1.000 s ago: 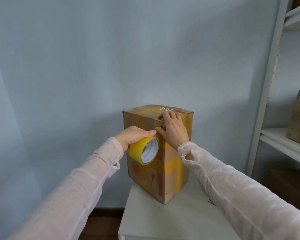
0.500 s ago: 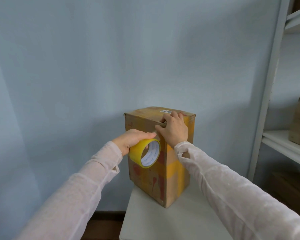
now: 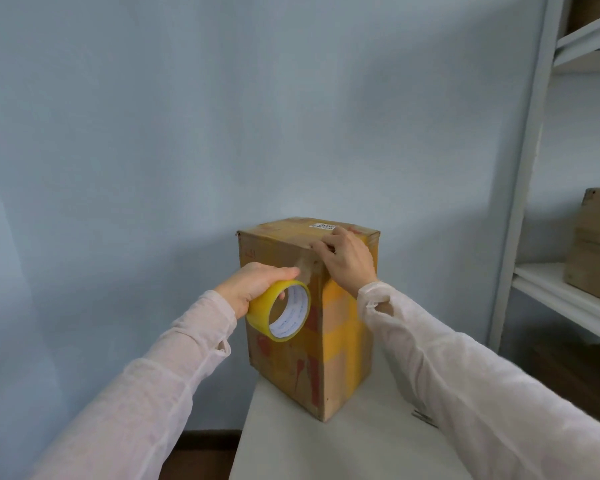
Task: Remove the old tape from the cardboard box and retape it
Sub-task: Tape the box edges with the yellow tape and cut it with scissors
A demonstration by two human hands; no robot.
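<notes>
Two hands busy: left hand (image 3: 257, 284) fingers curled round the tape roll (image 3: 279, 311), right hand (image 3: 347, 259) fingers pressing tape to the cardboard box (image 3: 291, 355); slack could wrinkle it.

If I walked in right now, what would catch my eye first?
Probably the bright yellow tape roll, gripped in the left hand against the front of a tall cardboard box standing on a white table. The right hand presses on the box's top front edge.
</notes>
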